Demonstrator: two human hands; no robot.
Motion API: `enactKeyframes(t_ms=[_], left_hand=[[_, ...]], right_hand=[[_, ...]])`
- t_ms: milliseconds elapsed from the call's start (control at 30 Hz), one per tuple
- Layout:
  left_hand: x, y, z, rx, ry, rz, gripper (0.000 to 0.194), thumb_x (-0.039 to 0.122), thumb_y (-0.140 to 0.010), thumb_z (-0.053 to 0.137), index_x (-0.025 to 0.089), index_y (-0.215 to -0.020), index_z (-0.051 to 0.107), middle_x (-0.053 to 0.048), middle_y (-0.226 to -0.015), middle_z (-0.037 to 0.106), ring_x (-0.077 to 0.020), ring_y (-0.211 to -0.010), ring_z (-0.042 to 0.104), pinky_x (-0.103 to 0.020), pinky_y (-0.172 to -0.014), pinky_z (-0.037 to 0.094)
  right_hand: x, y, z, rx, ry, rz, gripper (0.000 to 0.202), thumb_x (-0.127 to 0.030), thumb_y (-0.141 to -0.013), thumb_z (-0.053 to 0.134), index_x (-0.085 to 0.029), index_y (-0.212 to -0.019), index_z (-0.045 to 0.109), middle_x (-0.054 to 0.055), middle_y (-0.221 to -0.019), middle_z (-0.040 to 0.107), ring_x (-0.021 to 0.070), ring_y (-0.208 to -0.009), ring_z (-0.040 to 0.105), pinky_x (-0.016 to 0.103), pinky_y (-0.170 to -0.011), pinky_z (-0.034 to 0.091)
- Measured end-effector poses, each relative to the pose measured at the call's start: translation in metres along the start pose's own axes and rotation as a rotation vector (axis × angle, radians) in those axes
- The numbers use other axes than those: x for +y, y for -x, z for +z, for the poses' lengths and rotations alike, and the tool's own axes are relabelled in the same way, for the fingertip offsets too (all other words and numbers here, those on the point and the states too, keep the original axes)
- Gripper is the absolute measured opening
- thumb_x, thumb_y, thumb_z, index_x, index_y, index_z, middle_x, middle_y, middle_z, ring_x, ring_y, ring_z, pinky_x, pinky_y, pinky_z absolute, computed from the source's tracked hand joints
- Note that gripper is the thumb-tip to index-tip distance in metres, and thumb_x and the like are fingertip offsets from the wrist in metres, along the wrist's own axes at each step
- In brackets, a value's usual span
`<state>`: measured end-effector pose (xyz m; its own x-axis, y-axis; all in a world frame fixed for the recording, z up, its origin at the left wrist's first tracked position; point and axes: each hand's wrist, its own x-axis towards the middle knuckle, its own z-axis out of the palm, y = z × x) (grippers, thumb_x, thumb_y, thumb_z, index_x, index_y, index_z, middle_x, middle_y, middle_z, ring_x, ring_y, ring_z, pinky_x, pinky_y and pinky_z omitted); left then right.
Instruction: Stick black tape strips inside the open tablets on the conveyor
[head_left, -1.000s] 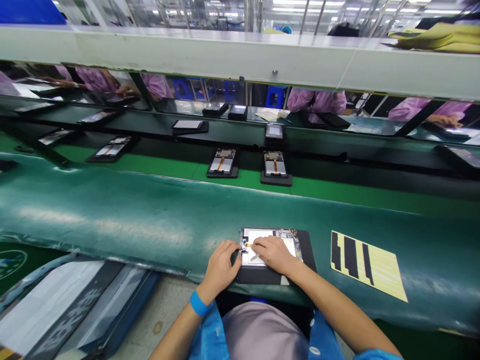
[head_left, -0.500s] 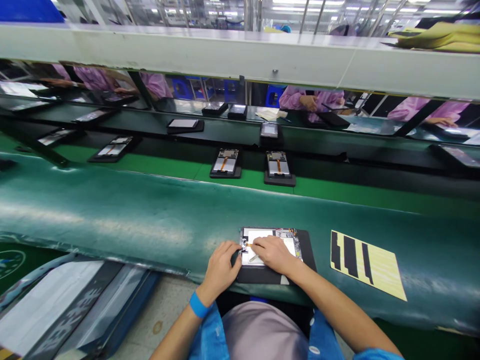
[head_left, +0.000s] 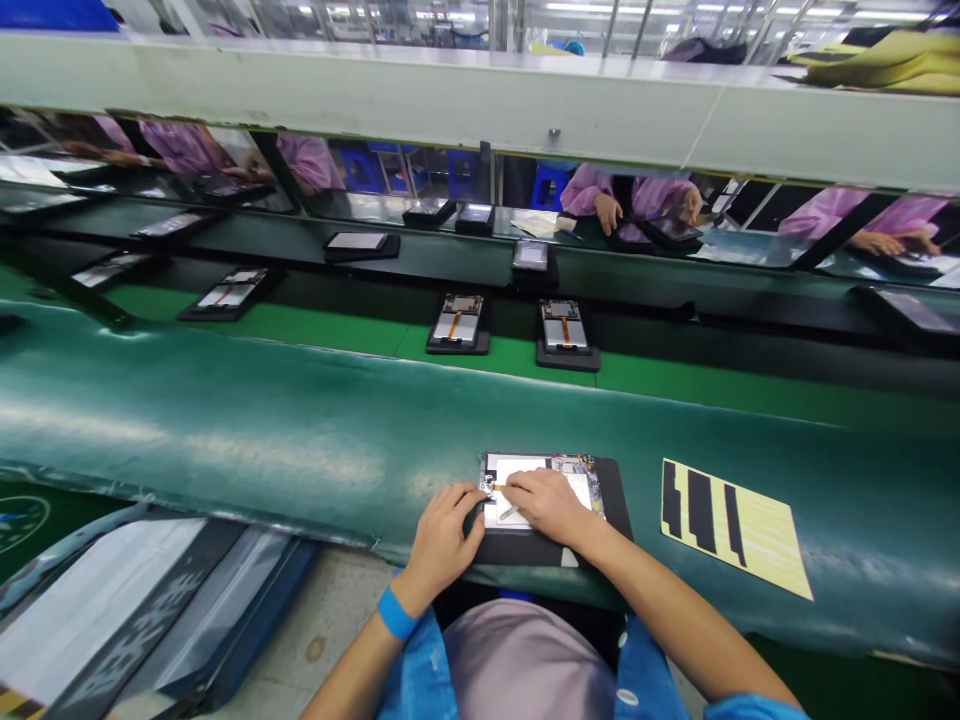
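Note:
An opened tablet (head_left: 561,480), with a white battery area and a circuit board at its right end, lies on a black pad (head_left: 619,500) in front of me. At the tablet's left end, my left hand (head_left: 444,530) has its thumb and index finger closed together by a small connector; whatever lies between the fingertips is hidden. My right hand (head_left: 551,505) rests over the tablet's middle, fingers curled around a slim metal tool that looks like tweezers (head_left: 510,511). Its tip is near an orange flex cable (head_left: 498,488), mostly covered by the fingers.
To the right lies a yellow sheet (head_left: 772,540) with black adhesive strips (head_left: 700,512). Beyond the green mat, opened tablets (head_left: 457,322) on black pads sit along a green conveyor (head_left: 405,342). A white shelf beam (head_left: 450,100) crosses above; co-workers in pink sleeves (head_left: 585,190) sit behind.
Both my hands stay nearly in place, with only slight finger shifts at the tablet's left end. The tablets on the conveyor have moved a little to the right. A co-worker's hands have shifted.

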<state>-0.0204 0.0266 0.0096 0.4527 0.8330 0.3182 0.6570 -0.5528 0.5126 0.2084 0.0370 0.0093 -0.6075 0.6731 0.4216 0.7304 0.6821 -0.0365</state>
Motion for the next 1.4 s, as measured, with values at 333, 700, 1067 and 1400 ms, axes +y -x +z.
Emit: enactKeyframes(t_ms=[333, 700, 1067, 1400], left_hand=[[-0.001, 0.0013, -0.0008, -0.025, 0.004, -0.014, 0.026, 0.021, -0.092, 0.051, 0.024, -0.113, 0.067, -0.008, -0.111, 0.07, -0.0232, -0.101, 0.066, -0.039, -0.089, 0.055], [-0.0018, 0.0018, -0.0004, -0.031, 0.014, -0.025, 0.026, 0.023, -0.093, 0.051, 0.023, -0.112, 0.068, -0.008, -0.11, 0.069, -0.0237, -0.102, 0.065, -0.04, -0.09, 0.055], [-0.0013, 0.0022, -0.0003, -0.026, 0.023, -0.022, 0.026, 0.024, -0.093, 0.051, 0.023, -0.113, 0.068, -0.008, -0.111, 0.069, -0.0235, -0.101, 0.065, -0.04, -0.089, 0.055], [-0.0014, 0.0049, 0.0043, -0.021, -0.004, -0.013, 0.028, 0.024, -0.094, 0.05, 0.023, -0.115, 0.068, -0.009, -0.113, 0.068, -0.0241, -0.103, 0.065, -0.04, -0.089, 0.055]], right_hand=[[0.0008, 0.0004, -0.0001, -0.005, -0.048, 0.008, 0.014, -0.018, -0.101, 0.057, -0.019, -0.094, 0.069, 0.002, -0.09, 0.072, 0.0127, -0.068, 0.057, 0.027, -0.062, 0.034], [0.0007, 0.001, -0.0002, -0.014, -0.061, 0.017, 0.015, -0.019, -0.102, 0.056, -0.02, -0.095, 0.07, 0.002, -0.091, 0.072, 0.0128, -0.069, 0.057, 0.027, -0.062, 0.036], [0.0035, 0.0015, 0.002, -0.027, -0.092, 0.013, 0.015, -0.018, -0.1, 0.057, -0.021, -0.095, 0.07, 0.002, -0.092, 0.073, 0.0132, -0.07, 0.059, 0.027, -0.063, 0.038], [0.0039, 0.0029, 0.0086, -0.005, -0.153, 0.037, 0.012, -0.016, -0.098, 0.059, -0.02, -0.096, 0.07, 0.003, -0.094, 0.075, 0.0141, -0.074, 0.064, 0.026, -0.067, 0.042]])
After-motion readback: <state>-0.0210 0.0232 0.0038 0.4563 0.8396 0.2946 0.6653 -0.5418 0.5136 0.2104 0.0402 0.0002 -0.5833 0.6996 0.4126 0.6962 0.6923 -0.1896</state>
